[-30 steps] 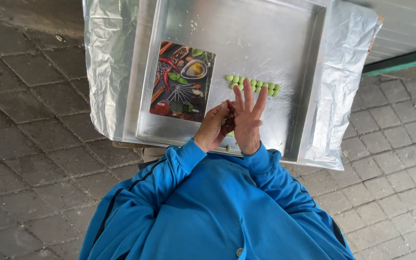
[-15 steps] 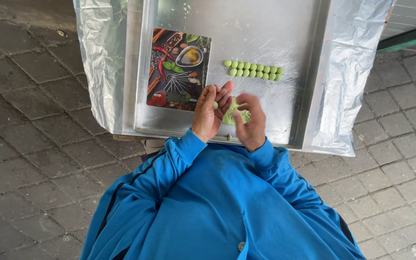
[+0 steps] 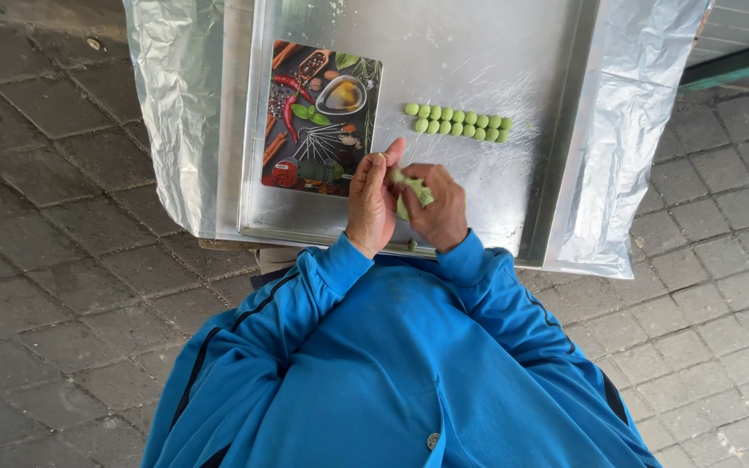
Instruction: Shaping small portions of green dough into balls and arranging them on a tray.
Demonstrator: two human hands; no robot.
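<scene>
The left hand (image 3: 373, 201) and right hand (image 3: 435, 208) press together around a green dough lump (image 3: 415, 192). Small green balls (image 3: 457, 122) lie in rows on the metal tray (image 3: 513, 52), near a printed board (image 3: 321, 117).

On the metal tray (image 3: 513, 52) the far part is bare, open to a hand from above. The printed cutting board (image 3: 321, 117) fills the tray's left side. Two rows of small green balls (image 3: 457, 122) lie right of the board, with a narrow bare gap between them. The tray's raised rim and crinkled foil (image 3: 175, 104) close off both sides.
</scene>
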